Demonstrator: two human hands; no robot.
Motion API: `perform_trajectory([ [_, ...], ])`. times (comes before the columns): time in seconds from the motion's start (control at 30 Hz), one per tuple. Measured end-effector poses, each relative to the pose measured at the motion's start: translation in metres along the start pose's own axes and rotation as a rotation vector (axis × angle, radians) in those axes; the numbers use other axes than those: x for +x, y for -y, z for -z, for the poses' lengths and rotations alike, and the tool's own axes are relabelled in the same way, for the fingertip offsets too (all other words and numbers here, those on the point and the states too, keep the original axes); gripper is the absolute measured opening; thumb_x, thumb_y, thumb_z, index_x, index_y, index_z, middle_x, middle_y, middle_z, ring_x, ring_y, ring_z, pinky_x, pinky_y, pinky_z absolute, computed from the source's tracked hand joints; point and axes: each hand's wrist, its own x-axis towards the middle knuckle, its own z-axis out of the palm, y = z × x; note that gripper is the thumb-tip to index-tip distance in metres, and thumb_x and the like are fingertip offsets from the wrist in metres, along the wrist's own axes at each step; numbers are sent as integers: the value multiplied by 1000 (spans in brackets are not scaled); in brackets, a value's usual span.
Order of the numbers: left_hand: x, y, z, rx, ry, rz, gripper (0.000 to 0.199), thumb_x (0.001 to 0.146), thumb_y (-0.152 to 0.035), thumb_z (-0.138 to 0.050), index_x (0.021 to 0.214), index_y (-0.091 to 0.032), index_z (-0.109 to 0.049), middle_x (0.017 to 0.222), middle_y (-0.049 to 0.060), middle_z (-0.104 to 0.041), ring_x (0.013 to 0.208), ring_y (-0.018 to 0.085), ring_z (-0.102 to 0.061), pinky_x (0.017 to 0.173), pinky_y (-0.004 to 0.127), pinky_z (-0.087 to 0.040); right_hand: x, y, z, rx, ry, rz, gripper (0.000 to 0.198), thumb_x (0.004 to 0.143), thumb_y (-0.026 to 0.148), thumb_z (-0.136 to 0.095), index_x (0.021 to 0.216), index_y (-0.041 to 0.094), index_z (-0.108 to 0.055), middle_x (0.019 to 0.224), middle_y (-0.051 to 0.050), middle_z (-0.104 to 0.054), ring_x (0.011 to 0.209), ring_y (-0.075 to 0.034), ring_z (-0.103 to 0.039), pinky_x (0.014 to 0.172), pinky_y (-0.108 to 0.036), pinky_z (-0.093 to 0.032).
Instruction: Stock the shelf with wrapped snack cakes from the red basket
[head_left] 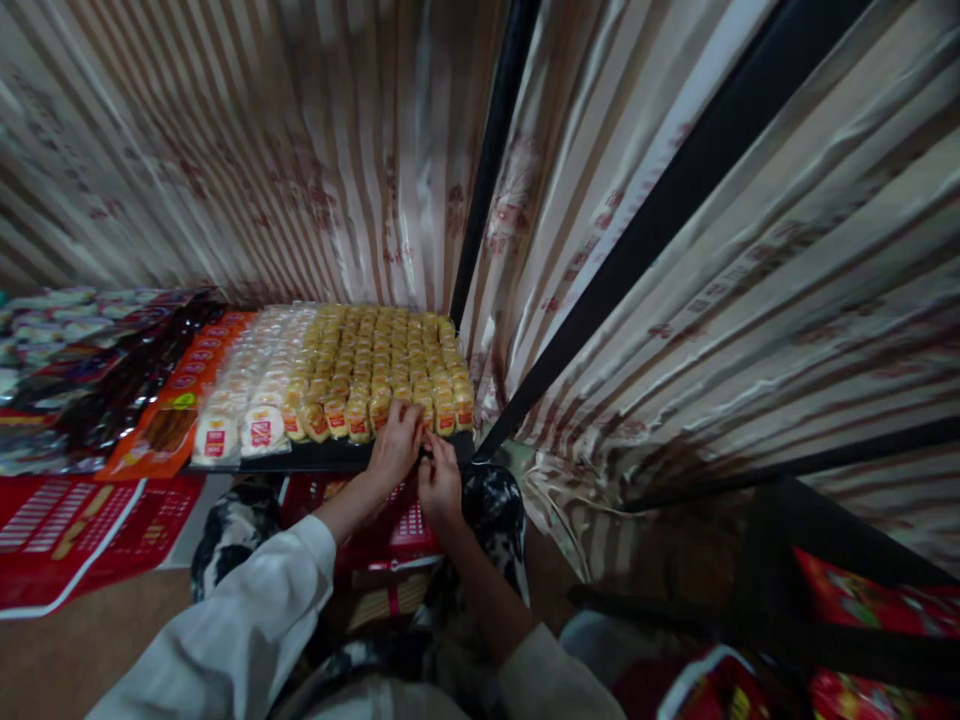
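Rows of small yellow pastries (pixel 375 350) in clear wrappers with red labels fill the right end of a black shelf (pixel 300 460). At their front row, my left hand (pixel 397 440) has its fingers bent down and closed over a wrapped pastry. My right hand (pixel 441 478) is just beside it, lower and to the right, by the shelf's front edge. Its fingers are curled and pressed together; whatever they hold is hidden. White round packs (pixel 264 428) with red print lie left of the yellow rows.
Orange packets (pixel 169 425) and dark shiny packets (pixel 135 365) lie further left on the shelf. A striped curtain (pixel 300 150) hangs behind, crossed by black poles (pixel 637 240). Red printed sheeting (pixel 75 530) hangs below the shelf. Red bags (pixel 862 610) stand at lower right.
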Motion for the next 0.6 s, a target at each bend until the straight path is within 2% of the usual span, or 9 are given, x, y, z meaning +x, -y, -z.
perform_trajectory([
  [0.23, -3, 10, -13, -79, 25, -64, 32, 89, -18, -39, 118, -17, -52, 117, 10, -47, 102, 17, -55, 87, 27, -49, 0, -3, -2, -2, -18, -2, 50, 78, 12, -38, 125, 17, -53, 114, -12, -55, 105, -20, -55, 95, -35, -46],
  [0.43, -19, 11, -6, -133, -78, -94, 34, 86, -12, -38, 117, -14, -52, 114, 11, -50, 104, 18, -53, 90, 29, -47, -8, -1, 5, 80, -2, 0, 41, 79, 15, -40, 116, 16, -56, 110, -12, -57, 95, -17, -60, 89, -33, -48],
  [0.53, -45, 19, -6, -159, -148, -120, 28, 84, -8, -38, 102, -16, -57, 99, 8, -55, 95, 15, -56, 85, 28, -48, -25, -8, 0, 150, 4, -84, 28, 83, 22, -40, 102, 19, -61, 98, -7, -63, 88, -17, -61, 84, -33, -49],
  [0.6, -66, 28, -9, -183, -154, -127, 25, 84, -8, -38, 96, -17, -58, 95, 7, -56, 93, 15, -56, 83, 27, -48, -38, -17, -9, 238, 32, -206, 23, 82, 25, -43, 96, 20, -62, 93, -5, -65, 87, -17, -61, 83, -32, -49],
])
